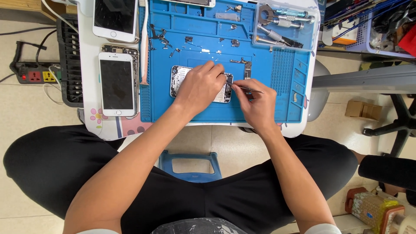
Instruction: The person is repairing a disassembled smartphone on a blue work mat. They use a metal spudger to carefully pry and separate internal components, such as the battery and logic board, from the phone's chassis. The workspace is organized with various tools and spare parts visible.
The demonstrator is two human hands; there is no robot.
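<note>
An opened phone chassis (180, 77) lies on a blue repair mat (260, 104), its insides facing up. My left hand (200, 86) rests over its middle and right part, fingertips pressing near the right end. My right hand (259, 104) sits just right of the phone and pinches thin metal tweezers (249, 89), whose tip points left into the phone's right end.
Two white phones (116, 84) (115, 19) lie screen-up left of the mat. Small screws and parts (162, 37) are scattered on the mat's upper area, with a circuit board (247, 68) close by. A clear tray of screwdrivers (281, 24) sits at top right. A power strip (34, 73) lies on the floor.
</note>
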